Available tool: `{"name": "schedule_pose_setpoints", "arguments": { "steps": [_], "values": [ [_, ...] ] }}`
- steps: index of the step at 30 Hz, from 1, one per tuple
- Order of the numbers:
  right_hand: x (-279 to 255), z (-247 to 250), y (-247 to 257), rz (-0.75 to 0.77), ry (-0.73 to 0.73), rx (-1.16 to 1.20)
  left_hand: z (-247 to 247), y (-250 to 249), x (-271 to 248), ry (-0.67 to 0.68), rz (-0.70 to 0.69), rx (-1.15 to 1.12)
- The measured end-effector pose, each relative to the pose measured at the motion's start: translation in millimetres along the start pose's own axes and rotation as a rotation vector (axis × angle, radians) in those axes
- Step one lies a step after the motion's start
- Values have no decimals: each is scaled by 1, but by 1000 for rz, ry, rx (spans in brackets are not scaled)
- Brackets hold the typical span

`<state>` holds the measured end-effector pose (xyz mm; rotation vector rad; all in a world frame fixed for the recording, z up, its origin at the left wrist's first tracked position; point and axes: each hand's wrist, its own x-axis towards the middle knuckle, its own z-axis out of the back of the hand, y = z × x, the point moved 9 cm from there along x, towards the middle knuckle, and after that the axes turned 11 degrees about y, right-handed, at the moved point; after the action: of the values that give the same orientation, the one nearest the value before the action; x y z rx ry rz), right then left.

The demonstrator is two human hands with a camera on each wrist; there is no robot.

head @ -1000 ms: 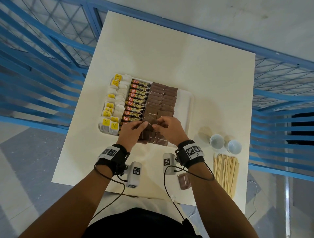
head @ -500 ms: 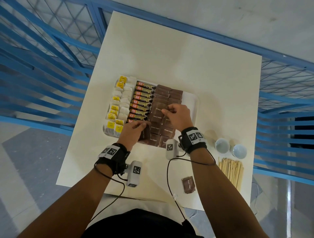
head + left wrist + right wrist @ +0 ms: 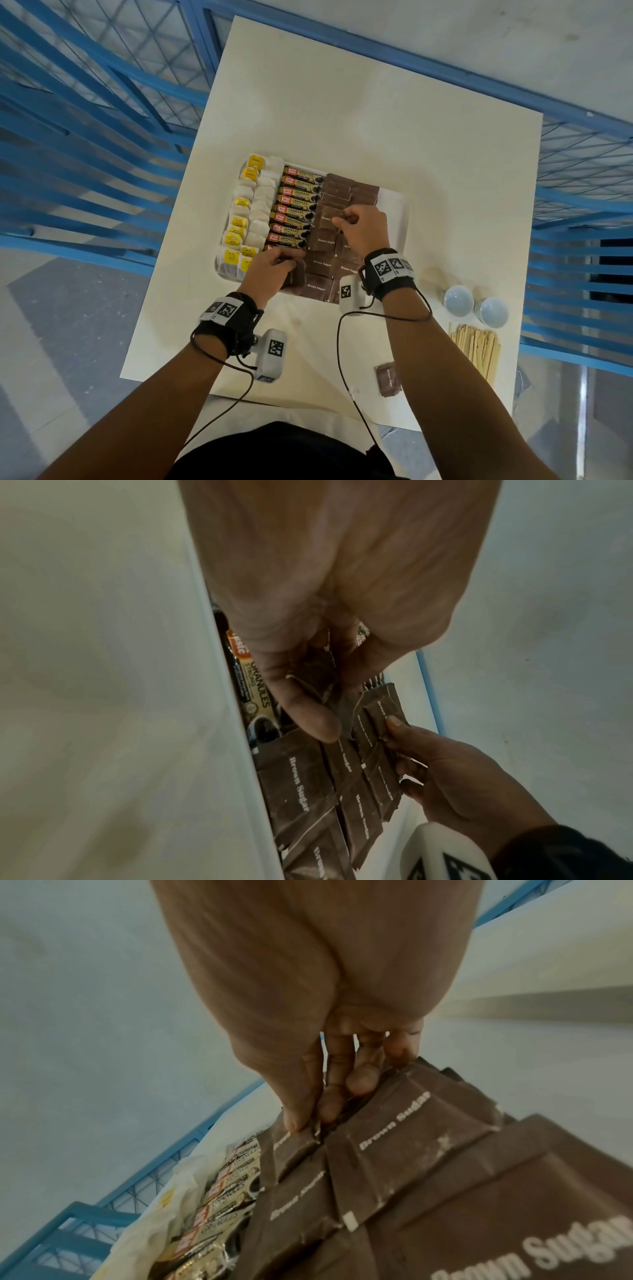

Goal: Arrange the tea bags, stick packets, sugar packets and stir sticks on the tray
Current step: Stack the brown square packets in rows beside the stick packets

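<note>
The white tray holds a column of tea bags, a row of coffee stick packets and rows of brown sugar packets. My left hand grips a small stack of sugar packets at the tray's near edge; the left wrist view shows the thumb pressed on them. My right hand pinches the edge of one sugar packet in the middle of the sugar rows. The stir sticks lie on the table at the right.
Two small white cups stand right of the tray, just beyond the stir sticks. One loose sugar packet lies near the table's front edge beside my right forearm. Blue metal railings surround the table.
My right hand has left the left hand and moved farther up the tray with one sugar packet. The left hand stays at the near edge with its stack.
</note>
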<state>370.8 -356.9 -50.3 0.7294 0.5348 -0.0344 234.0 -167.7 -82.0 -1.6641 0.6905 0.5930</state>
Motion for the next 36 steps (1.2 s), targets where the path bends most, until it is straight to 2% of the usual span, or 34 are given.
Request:
{"name": "schedule_pose_setpoints", "arguments": {
  "steps": [10,17,20,26,32,36],
  "values": [
    [-3,1,2,6,-33,17,2,-2,-1,6,3,-1],
    [-16,15,6,55,-127,85,-1,-7,0,13,-49,34],
    [-26,10,14,106,-49,115,-8,-4,1,43,-35,-62],
    [-54,-23,22,160,294,85,-17,-10,-3,33,-59,-84],
    [-63,-21,11,151,252,114,-24,-6,-5,27,-47,-118],
    [-68,-23,4,123,280,184,-26,-1,-7,-5,-33,-184]
  ]
}}
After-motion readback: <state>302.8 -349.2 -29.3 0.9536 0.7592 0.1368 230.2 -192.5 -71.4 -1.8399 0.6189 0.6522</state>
